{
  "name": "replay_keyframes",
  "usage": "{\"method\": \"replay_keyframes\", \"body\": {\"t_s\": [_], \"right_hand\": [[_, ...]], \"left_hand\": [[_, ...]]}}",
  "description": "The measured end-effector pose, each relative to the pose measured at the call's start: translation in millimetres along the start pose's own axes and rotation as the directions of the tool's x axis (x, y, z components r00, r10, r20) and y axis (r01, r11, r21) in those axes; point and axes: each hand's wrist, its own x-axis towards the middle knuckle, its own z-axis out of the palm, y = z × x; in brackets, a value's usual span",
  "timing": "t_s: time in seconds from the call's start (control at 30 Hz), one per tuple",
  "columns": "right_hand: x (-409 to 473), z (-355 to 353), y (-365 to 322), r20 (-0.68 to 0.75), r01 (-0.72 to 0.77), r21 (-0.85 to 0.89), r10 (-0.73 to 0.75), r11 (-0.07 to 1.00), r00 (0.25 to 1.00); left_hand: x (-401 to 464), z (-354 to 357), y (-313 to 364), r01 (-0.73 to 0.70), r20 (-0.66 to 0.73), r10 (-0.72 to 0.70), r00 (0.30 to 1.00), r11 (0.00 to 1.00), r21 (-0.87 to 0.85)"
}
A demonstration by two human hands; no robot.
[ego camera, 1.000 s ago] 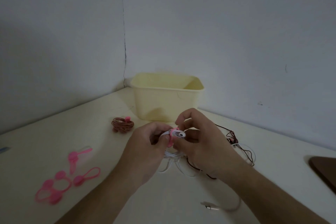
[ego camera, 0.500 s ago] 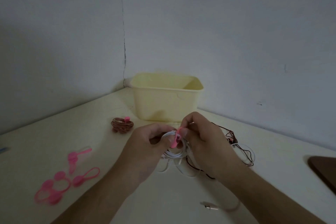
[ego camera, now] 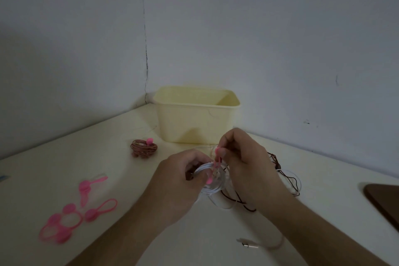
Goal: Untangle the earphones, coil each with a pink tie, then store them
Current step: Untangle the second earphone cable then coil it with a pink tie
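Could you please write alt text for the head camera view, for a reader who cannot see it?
Two hands fasten a pink tie around a white earphone coil: the left hand grips the coil, the right hand pinches the tie's upper end. Behind them stands a yellow bin; a tied brown coil and spare pink ties lie to the left.

Matt yellow plastic bin [ego camera: 195,123]; smooth cream tabletop [ego camera: 90,153]; rubbery pink ties [ego camera: 64,216].

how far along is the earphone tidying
Done: one brown coil lies tied beside the yellow bin, not stored. In hand: left hand holds the white coil, right hand pulls its pink tie. Left: dark tangled earphones, spare ties, storing.
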Motion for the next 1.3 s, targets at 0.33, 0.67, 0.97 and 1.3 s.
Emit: {"method": "replay_keyframes", "body": {"t_s": [0.33,0.67,0.97,1.3], "right_hand": [[4.4,-9.6,-2.2,-0.020,-0.068,0.033,0.069,0.997,0.997],[3.8,-9.9,-2.1,0.023,-0.046,-0.070,0.048,0.996,0.999],[7.0,-11.9,2.1,0.036,-0.148,0.116,0.145,0.982,0.989],[5.1,-9.1,-1.2,0.117,-0.155,0.243,0.129,0.958,0.985]], "left_hand": [[0.1,1.0,-0.4,-0.004,0.021,0.005,1.000,0.999,-0.033],[2.6,0.3,-4.5,0.137,0.070,-0.127,0.989,0.978,-0.159],[-1.3,0.0,-1.1,-0.009,0.102,0.009,0.995,1.000,0.006],[-0.6,-4.0,-1.3,-0.347,-0.107,0.412,0.905,0.859,0.377]]}}
